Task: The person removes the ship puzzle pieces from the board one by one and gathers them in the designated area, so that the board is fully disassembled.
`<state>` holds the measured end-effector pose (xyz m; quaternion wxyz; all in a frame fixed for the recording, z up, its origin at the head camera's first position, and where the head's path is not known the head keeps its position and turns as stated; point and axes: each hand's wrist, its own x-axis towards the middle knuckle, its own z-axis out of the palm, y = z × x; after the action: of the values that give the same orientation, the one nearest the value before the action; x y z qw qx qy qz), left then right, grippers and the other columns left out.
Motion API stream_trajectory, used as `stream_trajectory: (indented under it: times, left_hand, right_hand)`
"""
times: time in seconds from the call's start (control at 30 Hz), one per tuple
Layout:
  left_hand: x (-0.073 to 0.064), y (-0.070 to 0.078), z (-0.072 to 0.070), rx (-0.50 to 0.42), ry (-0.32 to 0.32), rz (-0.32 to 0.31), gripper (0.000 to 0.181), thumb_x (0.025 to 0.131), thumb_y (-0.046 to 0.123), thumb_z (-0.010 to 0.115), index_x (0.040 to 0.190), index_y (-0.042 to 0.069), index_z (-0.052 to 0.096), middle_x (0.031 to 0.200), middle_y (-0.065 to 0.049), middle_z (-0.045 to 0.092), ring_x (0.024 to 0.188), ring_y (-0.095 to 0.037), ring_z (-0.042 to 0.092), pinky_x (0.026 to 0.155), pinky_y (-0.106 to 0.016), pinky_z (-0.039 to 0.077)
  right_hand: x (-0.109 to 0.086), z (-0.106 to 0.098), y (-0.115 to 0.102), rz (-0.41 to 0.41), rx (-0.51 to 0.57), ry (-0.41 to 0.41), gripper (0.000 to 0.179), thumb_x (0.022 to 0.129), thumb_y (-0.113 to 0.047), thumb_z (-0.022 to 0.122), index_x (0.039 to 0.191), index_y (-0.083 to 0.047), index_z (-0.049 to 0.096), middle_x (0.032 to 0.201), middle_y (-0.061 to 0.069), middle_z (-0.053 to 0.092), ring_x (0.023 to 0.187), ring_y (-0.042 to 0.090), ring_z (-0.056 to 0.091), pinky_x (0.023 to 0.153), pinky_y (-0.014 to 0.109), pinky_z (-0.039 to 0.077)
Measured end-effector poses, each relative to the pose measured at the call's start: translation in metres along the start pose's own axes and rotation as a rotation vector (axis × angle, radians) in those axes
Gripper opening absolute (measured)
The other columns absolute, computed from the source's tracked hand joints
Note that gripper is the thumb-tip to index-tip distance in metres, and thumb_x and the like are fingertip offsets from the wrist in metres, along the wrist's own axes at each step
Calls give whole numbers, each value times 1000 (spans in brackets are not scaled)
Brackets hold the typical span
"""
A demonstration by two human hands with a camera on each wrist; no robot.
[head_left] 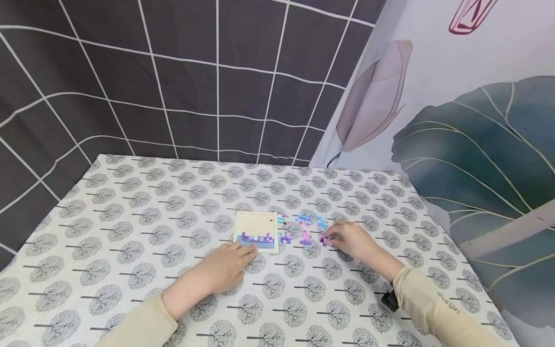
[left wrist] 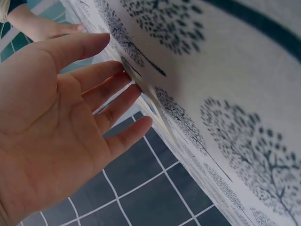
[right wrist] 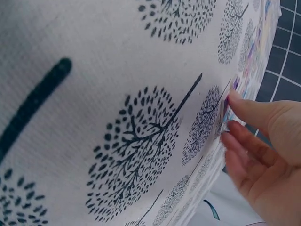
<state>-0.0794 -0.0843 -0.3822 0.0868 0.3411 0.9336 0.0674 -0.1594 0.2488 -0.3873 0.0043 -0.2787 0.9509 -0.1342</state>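
Observation:
A square, light-coloured puzzle tray (head_left: 256, 219) lies on the table, with purple and blue jigsaw pieces fitted along its near side. My left hand (head_left: 230, 267) touches the tray's near-left edge with its fingertips. In the left wrist view those fingers (left wrist: 115, 108) are extended and slightly spread against the edge. My right hand (head_left: 353, 241) pinches a purple puzzle piece (head_left: 323, 240) between thumb and fingers, low at the tabletop right of the tray. The right wrist view shows the piece only as a thin dark edge by the thumb (right wrist: 240, 104).
Several loose pieces lie right of the tray: a pink one (head_left: 305, 238), a purple one (head_left: 285, 237), a blue one (head_left: 304, 220), a light-blue one (head_left: 322, 221) and a striped one (head_left: 282, 220). A tree-print cloth (head_left: 173, 226) covers the table. Behind hangs a dark grid curtain (head_left: 186, 86).

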Motion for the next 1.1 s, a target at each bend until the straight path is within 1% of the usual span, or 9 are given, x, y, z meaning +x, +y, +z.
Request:
stream_trajectory:
  times: [0.13,0.2,0.3,0.37,0.53,0.63,0.8,0.97,1.1]
  left_hand:
    - [1,-1,-1,-42,-26,-21,48,91,19,54,136,4,46,144,-7,42,130,-32,40,110,-44,32]
    - [1,-1,-3,-53,-34,-27,49,91,19,54,136,4,46,144,-7,42,130,-33,40,110,-44,32]
    - [1,0,-5,-55,-38,-21,48,91,19,54,136,4,46,144,-7,42,130,-33,40,111,-44,31]
    - [1,0,-6,-56,-38,-13,49,91,19,54,136,3,46,144,-8,42,130,-32,40,111,-44,31]
    - [1,-1,-6,-61,-30,0,48,91,18,55,136,2,46,144,-9,42,129,-33,41,110,-44,32]
    - [1,-2,-5,-80,-30,-8,48,90,17,55,136,3,47,144,-8,42,129,-33,40,110,-45,31]
    - [1,-5,-4,-107,-26,-18,48,90,16,55,136,4,47,143,-8,43,129,-33,40,110,-45,32]
    - [1,-5,-4,-73,0,7,47,90,16,55,134,2,48,141,-9,45,125,-30,44,107,-44,37]
    - [2,-6,-3,-56,-7,17,47,90,17,55,134,2,48,141,-9,45,125,-31,44,108,-44,36]
  right_hand:
    - [1,-1,1,-78,-22,4,23,73,-7,76,95,-10,71,99,5,65,91,20,63,82,34,55]
    - [2,-2,2,-105,-25,-9,25,73,-7,76,97,-10,70,101,5,65,94,21,62,85,35,54]
    - [4,-7,3,-140,2,-25,27,73,-6,75,100,-9,69,101,5,66,93,20,63,84,34,55]
    - [4,-11,4,-158,37,-20,27,74,-5,74,101,-7,69,100,5,67,89,20,64,80,33,56]
    - [8,-17,6,-202,109,40,25,75,-1,73,100,-4,68,97,6,68,83,19,65,76,31,57]
    - [13,-17,4,-205,118,50,26,76,-3,73,101,-5,69,98,5,69,86,19,66,78,32,57]
    - [26,-15,-7,-172,140,39,28,78,-7,73,105,-7,68,103,4,68,94,20,64,85,35,54]
    - [39,-10,-15,-153,185,29,33,78,-11,73,110,-6,66,104,6,68,94,21,64,86,38,54]
    - [49,-5,-23,-150,200,2,35,78,-15,74,112,-7,65,105,6,68,96,20,64,88,38,53]
